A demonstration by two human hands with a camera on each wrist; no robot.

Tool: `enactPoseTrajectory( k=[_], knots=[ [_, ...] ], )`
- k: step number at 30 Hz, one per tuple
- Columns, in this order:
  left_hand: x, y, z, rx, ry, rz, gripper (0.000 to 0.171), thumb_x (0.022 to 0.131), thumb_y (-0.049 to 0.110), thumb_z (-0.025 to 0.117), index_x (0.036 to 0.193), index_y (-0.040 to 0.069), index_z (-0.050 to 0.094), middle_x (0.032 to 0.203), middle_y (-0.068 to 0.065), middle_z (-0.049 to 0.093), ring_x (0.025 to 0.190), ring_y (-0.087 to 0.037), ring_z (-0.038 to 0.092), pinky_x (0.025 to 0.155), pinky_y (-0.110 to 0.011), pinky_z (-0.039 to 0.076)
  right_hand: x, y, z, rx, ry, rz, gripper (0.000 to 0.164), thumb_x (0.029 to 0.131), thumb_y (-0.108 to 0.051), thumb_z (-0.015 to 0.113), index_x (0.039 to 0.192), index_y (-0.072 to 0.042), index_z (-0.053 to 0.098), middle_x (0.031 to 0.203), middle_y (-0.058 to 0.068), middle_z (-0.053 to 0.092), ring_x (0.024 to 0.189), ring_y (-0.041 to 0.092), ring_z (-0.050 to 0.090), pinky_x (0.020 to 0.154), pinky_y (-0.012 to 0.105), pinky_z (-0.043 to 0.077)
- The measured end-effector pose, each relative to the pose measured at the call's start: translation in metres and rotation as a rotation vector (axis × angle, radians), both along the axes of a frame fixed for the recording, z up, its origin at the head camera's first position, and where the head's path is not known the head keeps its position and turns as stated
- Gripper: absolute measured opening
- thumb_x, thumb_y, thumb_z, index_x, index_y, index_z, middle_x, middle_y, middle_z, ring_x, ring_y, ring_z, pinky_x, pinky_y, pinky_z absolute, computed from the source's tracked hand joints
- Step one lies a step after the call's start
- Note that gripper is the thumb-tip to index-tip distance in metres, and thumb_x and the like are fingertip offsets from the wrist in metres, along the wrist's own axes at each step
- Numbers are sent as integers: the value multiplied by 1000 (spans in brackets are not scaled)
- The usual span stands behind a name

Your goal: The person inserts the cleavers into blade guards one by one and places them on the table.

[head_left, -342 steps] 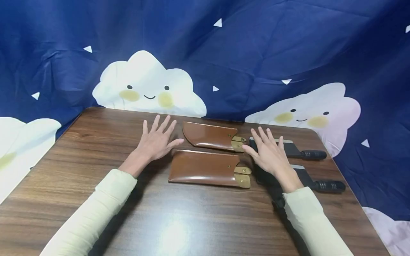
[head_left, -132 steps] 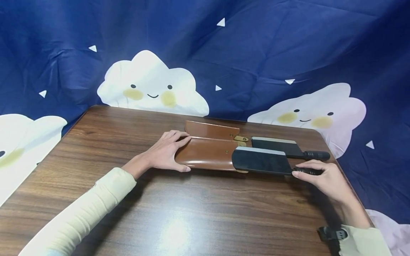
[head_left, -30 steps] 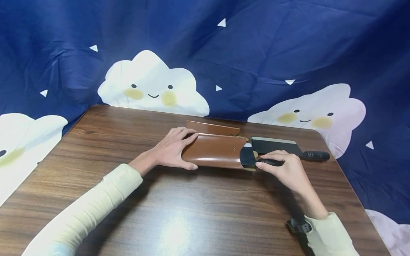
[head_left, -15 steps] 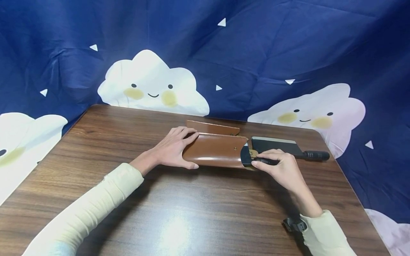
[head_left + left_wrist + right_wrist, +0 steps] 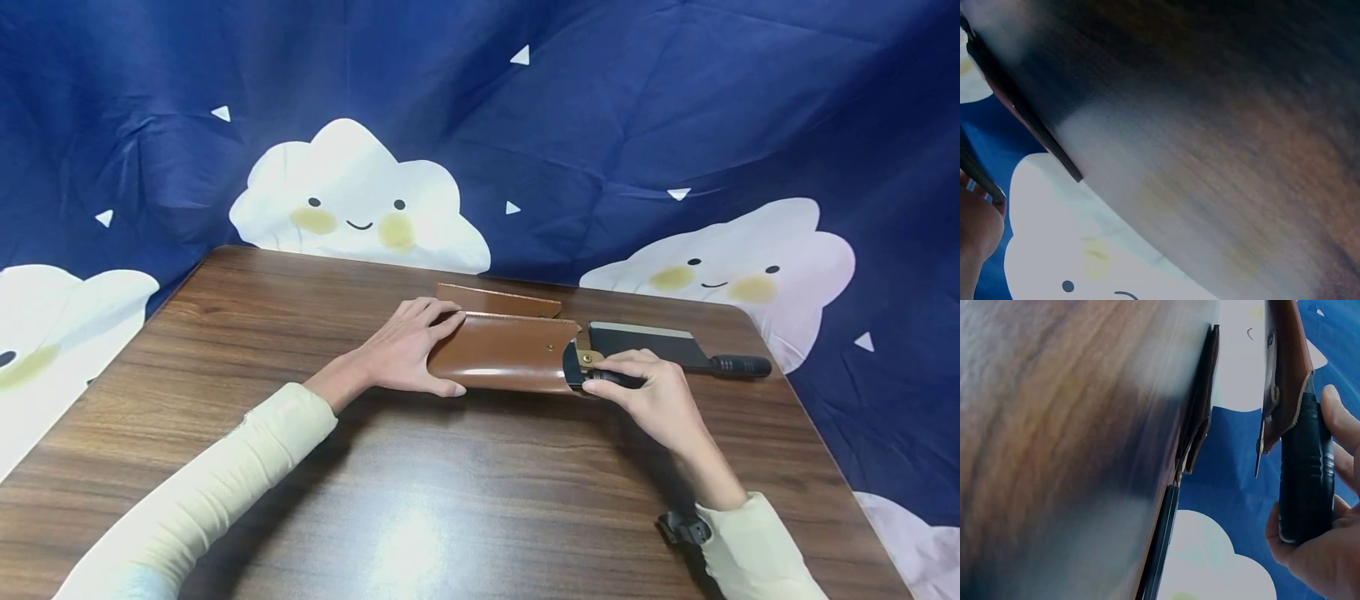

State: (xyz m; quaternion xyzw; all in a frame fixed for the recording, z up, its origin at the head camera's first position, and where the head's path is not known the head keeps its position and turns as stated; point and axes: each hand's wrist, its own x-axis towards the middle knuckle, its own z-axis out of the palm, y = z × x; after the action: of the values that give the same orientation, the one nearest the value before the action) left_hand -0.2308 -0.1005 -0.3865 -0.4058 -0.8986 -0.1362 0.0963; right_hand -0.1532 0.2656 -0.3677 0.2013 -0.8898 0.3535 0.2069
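My left hand (image 5: 408,350) grips the closed end of a brown leather knife sheath (image 5: 502,354), fingers along its far edge and thumb at the near edge. The right hand (image 5: 658,402) holds a cleaver by its ribbed black handle (image 5: 1307,475). Most of that blade is hidden inside the sheath; a narrow dark strip of the blade (image 5: 573,367) shows at the mouth. A tan snap strap (image 5: 587,359) sticks out beside the handle. In the right wrist view the held sheath (image 5: 1290,362) is raised off the table. The left wrist view catches part of the left hand (image 5: 979,225).
A second brown sheath (image 5: 487,298) lies behind the held one, partly covered by it. Right of it, a second cleaver (image 5: 648,343) lies flat, its black handle near the table's right edge. The wooden table (image 5: 450,483) backs onto a blue cloud-patterned cloth (image 5: 570,125).
Both hands first lay open over the table. They then took up the sheath and cleaver, and the right hand slid the blade leftward into the sheath, slightly deeper over the last second.
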Motion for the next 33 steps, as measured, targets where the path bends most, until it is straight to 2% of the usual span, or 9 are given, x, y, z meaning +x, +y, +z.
enactPoseTrajectory(
  k=[11, 21, 33],
  knots=[
    [-2, 2, 2, 3, -7, 5, 109, 73, 78, 62, 152, 4, 46, 149, -12, 43, 135, -29, 34, 109, -50, 26, -1, -5, -4, -1, 34, 14, 25, 72, -7, 91, 95, -6, 82, 92, 1, 75, 90, 15, 64, 80, 14, 44],
    [-1, 7, 5, 3, -30, 10, 109, 72, 77, 64, 152, 5, 46, 149, -13, 43, 135, -30, 34, 110, -50, 24, -3, -11, -7, -13, 29, 35, 27, 73, -8, 90, 98, -4, 82, 96, 2, 76, 94, 16, 64, 82, 16, 44],
    [0, 11, 4, -3, -19, 9, 107, 72, 75, 65, 150, 4, 48, 147, -12, 44, 133, -29, 36, 111, -49, 24, -4, -15, -11, -19, 7, 31, 27, 74, -11, 90, 99, -5, 82, 96, 1, 76, 92, 14, 64, 81, 17, 45]
  ],
)
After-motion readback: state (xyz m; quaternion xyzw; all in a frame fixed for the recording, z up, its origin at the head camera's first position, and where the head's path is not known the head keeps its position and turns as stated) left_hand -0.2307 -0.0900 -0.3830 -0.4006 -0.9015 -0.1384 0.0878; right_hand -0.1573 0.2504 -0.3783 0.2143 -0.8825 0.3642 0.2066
